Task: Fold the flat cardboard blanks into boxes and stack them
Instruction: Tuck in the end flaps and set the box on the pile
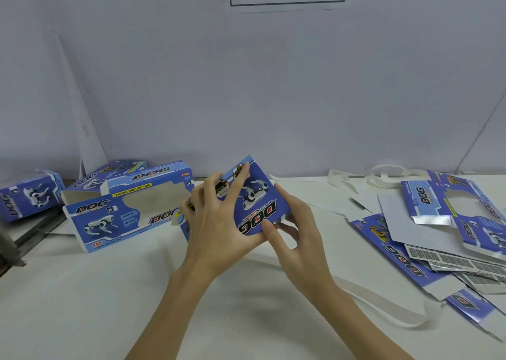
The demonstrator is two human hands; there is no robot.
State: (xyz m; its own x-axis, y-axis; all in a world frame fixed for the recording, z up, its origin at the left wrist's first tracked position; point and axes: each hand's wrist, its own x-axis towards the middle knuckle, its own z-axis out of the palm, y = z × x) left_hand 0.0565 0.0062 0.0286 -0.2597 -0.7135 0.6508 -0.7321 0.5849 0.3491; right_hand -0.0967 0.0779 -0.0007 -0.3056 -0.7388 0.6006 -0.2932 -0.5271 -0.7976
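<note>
The white tabletop (95, 291) carries everything, and its layout reads as a working line; the heap of flat blanks (438, 236) lies fanned out to the right, within reach of the right hand, presumably as the supply, while the folded boxes gather at the left, probably as output; the largest of these, a windowed box (115, 217), lies on its side just left of the hands with an end open toward the left, and two more folded boxes (30, 195) sit behind and beyond it against the wall; whether they are truly stacked or only set side by side I cannot tell. Between the two groups, held up off the surface at the centre, is the box in hand (257, 203), its printed blue panel tilted toward the camera, likely so the end flaps can be worked; the left hand (219, 220) grips it from the left with spread fingers pressed across the panel, and the right hand (295, 231) pinches its near right corner, thumb on the printed face and fingers curled beneath. The flaps themselves are hidden behind the hands, so how far the fold has come is unclear; the heap is cut off by the right edge; white strips (383, 176) trail behind it, their purpose hard to make out.
</note>
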